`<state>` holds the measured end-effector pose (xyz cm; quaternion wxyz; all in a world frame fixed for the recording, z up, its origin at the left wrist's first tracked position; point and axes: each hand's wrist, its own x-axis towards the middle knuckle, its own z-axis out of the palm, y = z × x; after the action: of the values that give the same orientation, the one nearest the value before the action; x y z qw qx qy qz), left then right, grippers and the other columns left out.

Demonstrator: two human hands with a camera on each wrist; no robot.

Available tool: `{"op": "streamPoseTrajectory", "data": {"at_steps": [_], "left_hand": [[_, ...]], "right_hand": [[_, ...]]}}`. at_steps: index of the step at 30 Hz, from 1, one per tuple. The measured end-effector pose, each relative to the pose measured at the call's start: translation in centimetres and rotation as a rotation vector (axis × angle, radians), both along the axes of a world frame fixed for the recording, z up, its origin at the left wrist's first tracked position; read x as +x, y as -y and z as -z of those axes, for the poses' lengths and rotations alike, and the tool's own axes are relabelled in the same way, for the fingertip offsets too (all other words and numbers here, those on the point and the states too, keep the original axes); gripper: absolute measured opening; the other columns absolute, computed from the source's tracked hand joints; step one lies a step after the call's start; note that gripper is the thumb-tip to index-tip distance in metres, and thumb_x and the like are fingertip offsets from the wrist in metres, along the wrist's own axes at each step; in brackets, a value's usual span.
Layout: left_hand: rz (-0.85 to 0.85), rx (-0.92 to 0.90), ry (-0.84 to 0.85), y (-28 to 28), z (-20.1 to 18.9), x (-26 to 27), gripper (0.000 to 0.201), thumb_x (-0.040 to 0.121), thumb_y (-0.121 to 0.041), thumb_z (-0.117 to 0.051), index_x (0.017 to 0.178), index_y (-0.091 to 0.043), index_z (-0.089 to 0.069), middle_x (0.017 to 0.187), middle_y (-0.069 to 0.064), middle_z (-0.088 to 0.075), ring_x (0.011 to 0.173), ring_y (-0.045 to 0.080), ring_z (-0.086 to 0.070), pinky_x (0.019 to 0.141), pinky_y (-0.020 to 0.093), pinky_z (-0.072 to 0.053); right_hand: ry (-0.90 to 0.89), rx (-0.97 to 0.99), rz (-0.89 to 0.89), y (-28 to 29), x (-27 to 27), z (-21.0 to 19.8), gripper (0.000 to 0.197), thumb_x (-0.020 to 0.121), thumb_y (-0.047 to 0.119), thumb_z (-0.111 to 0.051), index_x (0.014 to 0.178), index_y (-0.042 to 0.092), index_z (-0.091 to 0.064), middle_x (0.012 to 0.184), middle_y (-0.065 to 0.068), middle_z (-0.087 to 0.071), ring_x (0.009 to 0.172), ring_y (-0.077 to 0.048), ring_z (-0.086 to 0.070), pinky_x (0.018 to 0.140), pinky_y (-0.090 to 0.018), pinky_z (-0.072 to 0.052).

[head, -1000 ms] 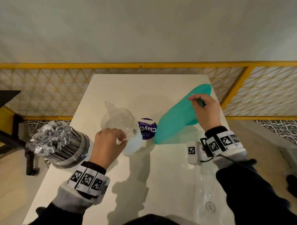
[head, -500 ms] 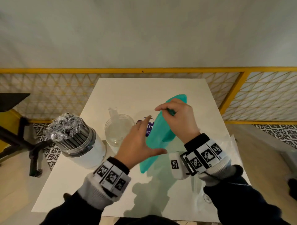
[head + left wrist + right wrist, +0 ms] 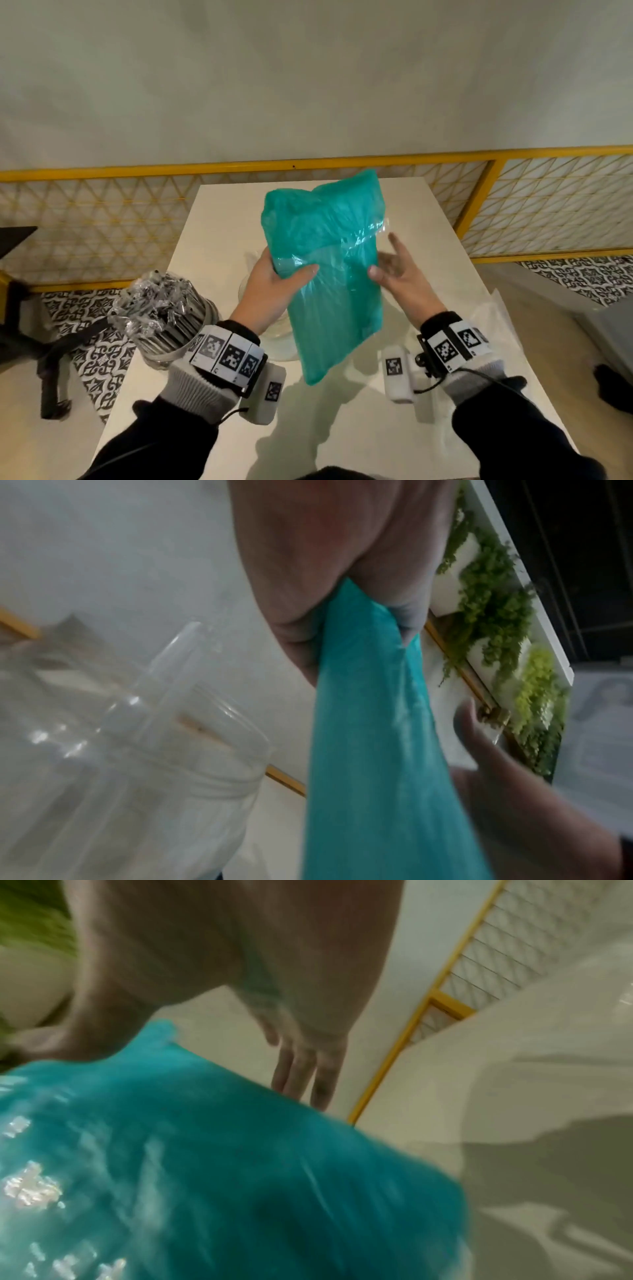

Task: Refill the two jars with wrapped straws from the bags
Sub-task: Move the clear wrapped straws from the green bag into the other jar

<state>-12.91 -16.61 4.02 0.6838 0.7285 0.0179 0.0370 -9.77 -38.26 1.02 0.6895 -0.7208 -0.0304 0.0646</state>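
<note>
A teal bag of straws (image 3: 329,267) is held upright above the white table (image 3: 428,246). My left hand (image 3: 274,287) grips its left edge, thumb across the front; the left wrist view shows the teal bag (image 3: 369,723) pinched between thumb and fingers. My right hand (image 3: 397,274) is beside the bag's right edge with fingers spread and straight; in the right wrist view the bag (image 3: 205,1177) lies under the palm. An empty clear jar (image 3: 143,750) stands behind the bag, mostly hidden in the head view. A second jar (image 3: 164,318) packed with silver-wrapped straws stands at the table's left edge.
A crumpled clear plastic bag (image 3: 493,318) lies at the table's right edge. A yellow mesh railing (image 3: 102,222) runs behind and to the right of the table. A black chair base (image 3: 44,359) stands on the patterned floor at the left.
The bag went from my right hand to my left and now stands upright, broad side toward me. My left hand left the empty jar and took the bag; my right hand opened.
</note>
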Motion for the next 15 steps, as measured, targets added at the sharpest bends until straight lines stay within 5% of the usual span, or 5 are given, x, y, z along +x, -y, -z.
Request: {"op": "streamPoseTrajectory", "data": {"at_steps": [2,5,10,15], "left_hand": [[0.035,-0.067,0.000,-0.6,-0.7,0.2,0.036,0.083,-0.005,-0.066,0.117,-0.005,-0.055,0.109,0.005,-0.069,0.095,0.016,-0.069,0.074,0.024,-0.055],[0.041,-0.106,0.017,-1.1,-1.1,0.6,0.038,0.083,-0.008,-0.067,0.118,-0.009,-0.052,0.108,0.003,-0.067,0.093,0.012,-0.069,0.070,0.021,-0.055],[-0.004,-0.128,0.157,-1.7,-2.4,1.1,0.048,0.082,-0.015,-0.068,0.125,-0.017,-0.048,0.114,-0.006,-0.061,0.100,0.000,-0.062,0.069,0.012,-0.051],[-0.180,0.039,0.256,-1.8,-2.3,2.0,0.049,0.086,-0.029,-0.064,0.130,-0.016,-0.046,0.119,-0.003,-0.050,0.111,0.013,-0.052,0.079,0.012,-0.045]], "right_hand": [[-0.069,0.093,-0.113,-1.2,-0.5,0.9,0.112,0.043,0.052,-0.087,0.137,0.017,-0.038,0.123,-0.003,-0.062,0.111,-0.018,-0.062,0.091,-0.032,-0.052],[-0.112,0.155,-0.131,-2.7,-1.1,0.5,0.076,0.047,0.034,-0.088,0.115,0.018,-0.058,0.108,-0.003,-0.071,0.100,-0.021,-0.068,0.078,-0.028,-0.056],[-0.077,0.104,0.013,-2.9,-1.3,-0.4,0.050,0.059,0.019,-0.082,0.105,0.021,-0.062,0.099,0.001,-0.074,0.092,-0.019,-0.070,0.074,-0.029,-0.057],[-0.006,0.050,0.156,-2.7,-2.3,0.3,0.047,0.062,0.009,-0.085,0.101,0.021,-0.062,0.098,0.001,-0.074,0.090,-0.014,-0.070,0.073,-0.025,-0.057]]}}
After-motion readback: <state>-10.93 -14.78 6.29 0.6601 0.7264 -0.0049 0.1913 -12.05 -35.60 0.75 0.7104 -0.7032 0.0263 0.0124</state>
